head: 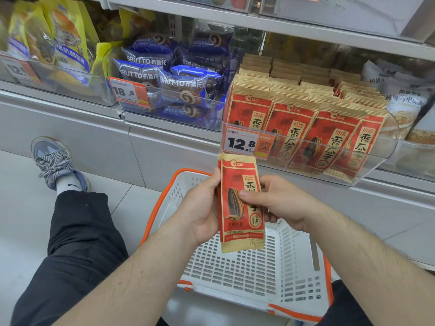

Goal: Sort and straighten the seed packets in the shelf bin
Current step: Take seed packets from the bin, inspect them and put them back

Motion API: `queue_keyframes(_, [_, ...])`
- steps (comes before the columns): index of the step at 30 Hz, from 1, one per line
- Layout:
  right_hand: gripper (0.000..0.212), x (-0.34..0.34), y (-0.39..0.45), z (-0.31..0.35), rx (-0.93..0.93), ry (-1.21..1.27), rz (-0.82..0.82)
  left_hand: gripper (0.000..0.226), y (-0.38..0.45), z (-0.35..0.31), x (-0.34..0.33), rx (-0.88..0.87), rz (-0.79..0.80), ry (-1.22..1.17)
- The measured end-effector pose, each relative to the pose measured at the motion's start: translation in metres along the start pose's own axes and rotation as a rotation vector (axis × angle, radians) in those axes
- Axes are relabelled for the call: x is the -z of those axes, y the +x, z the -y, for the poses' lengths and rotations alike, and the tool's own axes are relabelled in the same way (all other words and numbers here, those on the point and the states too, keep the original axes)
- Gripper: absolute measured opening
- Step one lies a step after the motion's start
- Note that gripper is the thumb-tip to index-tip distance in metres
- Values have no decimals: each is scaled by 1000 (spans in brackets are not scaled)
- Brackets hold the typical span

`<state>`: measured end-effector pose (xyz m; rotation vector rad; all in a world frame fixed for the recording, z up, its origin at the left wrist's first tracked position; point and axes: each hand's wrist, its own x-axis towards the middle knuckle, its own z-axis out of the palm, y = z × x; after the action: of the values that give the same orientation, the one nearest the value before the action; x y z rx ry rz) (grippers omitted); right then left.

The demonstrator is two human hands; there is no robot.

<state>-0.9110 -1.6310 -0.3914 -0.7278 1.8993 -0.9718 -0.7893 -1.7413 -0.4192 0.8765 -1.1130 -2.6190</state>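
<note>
Both hands are holding 1 seed packet (241,203) upright over the white basket (247,267), just below the shelf bin (306,161): the left hand (202,208) is curling around its left edge, the right hand (273,205) is pinching the right edge with the thumb on the front. The risk, I think, is that the packet is slipping into the basket, or, when it is being pushed in, is knocking the front row (303,128), which is already leaning to the right. The packet is red with tan ends, showing a large dark seed. A price tag (247,143) showing 12.8 is hanging on the bin front.
</note>
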Motion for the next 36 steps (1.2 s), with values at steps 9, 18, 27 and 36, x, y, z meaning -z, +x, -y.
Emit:
queue_keyframes(9, [16, 1, 3, -2, 20, -31, -77, 51, 3, 3, 4, -76, -127, 75])
queue_keyframes(18, [18, 7, 5, -1, 69, 73, -195, 46, 0, -3, 0, -111, -119, 128])
queue_keyframes(27, [12, 10, -1, 9, 89, 105, -136, 43, -6, -16, -9, -142, -119, 152])
queue_keyframes(36, [20, 18, -8, 26, 148, 324, -300, 21, -6, -66, -40, -297, -87, 234])
